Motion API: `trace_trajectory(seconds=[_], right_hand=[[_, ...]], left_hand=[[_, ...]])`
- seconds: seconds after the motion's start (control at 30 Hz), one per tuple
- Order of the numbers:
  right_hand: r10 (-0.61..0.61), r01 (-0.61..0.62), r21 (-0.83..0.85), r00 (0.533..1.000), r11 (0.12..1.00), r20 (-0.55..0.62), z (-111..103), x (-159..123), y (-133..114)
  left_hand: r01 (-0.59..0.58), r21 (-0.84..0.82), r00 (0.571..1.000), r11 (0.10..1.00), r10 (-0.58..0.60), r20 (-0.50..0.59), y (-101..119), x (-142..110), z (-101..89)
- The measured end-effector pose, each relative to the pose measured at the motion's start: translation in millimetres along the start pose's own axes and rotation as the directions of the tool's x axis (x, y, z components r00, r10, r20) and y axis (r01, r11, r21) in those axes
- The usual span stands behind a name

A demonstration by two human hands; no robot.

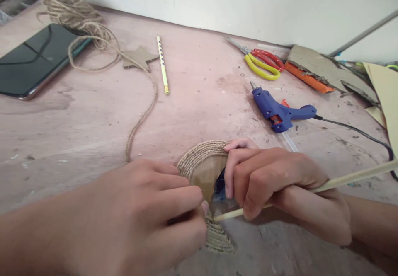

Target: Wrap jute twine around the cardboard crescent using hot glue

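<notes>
A crescent-shaped piece (202, 153), its curved band covered with rows of jute twine, lies on the table between my hands. My left hand (155, 214) is closed at the crescent's left side, pinching the jute twine (141, 120) that runs to it from a loose bundle; its fingertips are partly hidden. In my right hand (282, 189) is a thin wooden stick (357, 176), whose pointed end touches the crescent near its lower tip. Fingers of that same hand also rest on the crescent's upper right end. The left hand covers part of the crescent.
A blue glue gun (276, 108) with a trailing cord lies at right, below red-and-yellow scissors (261, 62). Cardboard scraps (329, 71) and an orange-edged piece sit behind. At left are a phone (40, 58), the twine bundle (73, 13), a cardboard star (138, 57) and a pencil (162, 66).
</notes>
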State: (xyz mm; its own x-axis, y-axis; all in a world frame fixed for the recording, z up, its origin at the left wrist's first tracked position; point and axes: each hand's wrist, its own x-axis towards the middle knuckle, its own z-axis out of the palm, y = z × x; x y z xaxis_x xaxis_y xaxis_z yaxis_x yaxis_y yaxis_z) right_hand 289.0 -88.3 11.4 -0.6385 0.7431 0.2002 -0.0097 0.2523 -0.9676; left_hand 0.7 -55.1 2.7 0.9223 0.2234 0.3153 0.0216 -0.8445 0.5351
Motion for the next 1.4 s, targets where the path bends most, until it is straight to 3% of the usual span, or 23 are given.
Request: trace_trajectory(seconds=[0.17,0.5,0.83,1.17,1.4], right_hand=[[0.033,-0.033,-0.013,0.999,0.999,-0.016,-0.8,-1.8,-2.9],[0.056,-0.054,0.034,0.996,0.998,-0.063,-0.3,-3.9,-2.0],[0.017,-0.014,0.049,0.998,0.999,-0.062,3.6,-1.6,0.8],[0.02,-0.014,0.056,0.994,0.998,-0.108,3.1,-3.0,1.1],[0.023,-0.019,0.063,0.998,0.998,-0.06,1.7,-3.7,2.4]], left_hand=[[0.052,-0.111,0.998,0.992,-0.049,0.026,-3.6,1.1,-3.1],[0.022,-0.044,0.996,0.999,-0.025,-0.083,-3.0,2.8,-2.9],[0.074,-0.065,0.997,0.995,-0.072,0.035,-4.1,2.0,-5.9],[0.073,-0.035,0.997,0.997,-0.072,0.039,-2.8,5.7,-7.7],[0.09,-0.079,0.995,0.993,-0.087,0.05,-3.9,4.8,-6.8]])
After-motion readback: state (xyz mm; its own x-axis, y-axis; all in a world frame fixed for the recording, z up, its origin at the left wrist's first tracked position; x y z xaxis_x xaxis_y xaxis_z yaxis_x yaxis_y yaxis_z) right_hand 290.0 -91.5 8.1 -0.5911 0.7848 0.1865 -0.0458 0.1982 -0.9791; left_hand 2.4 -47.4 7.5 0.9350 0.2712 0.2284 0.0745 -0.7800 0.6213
